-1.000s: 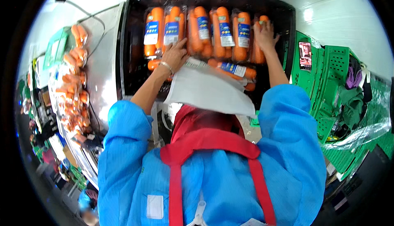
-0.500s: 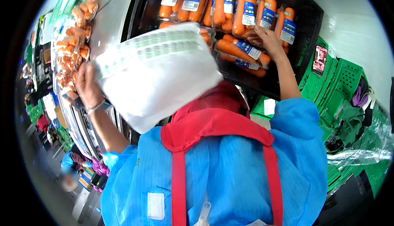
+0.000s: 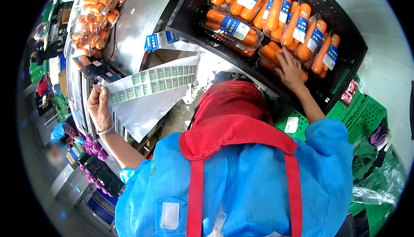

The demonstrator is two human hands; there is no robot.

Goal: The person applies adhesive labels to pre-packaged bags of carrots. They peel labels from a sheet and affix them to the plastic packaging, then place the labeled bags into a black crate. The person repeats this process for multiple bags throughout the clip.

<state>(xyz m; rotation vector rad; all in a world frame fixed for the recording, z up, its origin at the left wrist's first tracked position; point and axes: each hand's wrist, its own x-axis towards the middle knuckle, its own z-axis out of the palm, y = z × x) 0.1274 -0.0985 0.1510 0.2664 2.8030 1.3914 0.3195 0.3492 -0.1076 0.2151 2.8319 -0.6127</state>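
Note:
A white sheet with rows of small green-printed stickers [image 3: 153, 81] hangs from my left hand [image 3: 100, 107], pinched at its left end between thumb and fingers. Inside a black crate [image 3: 241, 67], my right hand [image 3: 291, 71] rests its spread fingers on a clear-wrapped carrot pack [image 3: 271, 52], which it partly covers. Several more carrot packs [image 3: 302, 29] with blue labels line the crate. One of them, a carrot pack [image 3: 233, 28] lying crosswise, is left of my right hand.
Loose bagged carrots [image 3: 95, 19] are heaped on the metal table [image 3: 142, 8] at the far left. A strip of blue labels [image 3: 160, 40] hangs at the table's edge. Green crates [image 3: 366, 116] and a phone [image 3: 349, 91] stand right of the black crate.
The sticker sheet has swung lower and flatter, uncovering the gap between table and crate. My right hand has shifted to the pack at the crate's near side. The whole view has turned somewhat.

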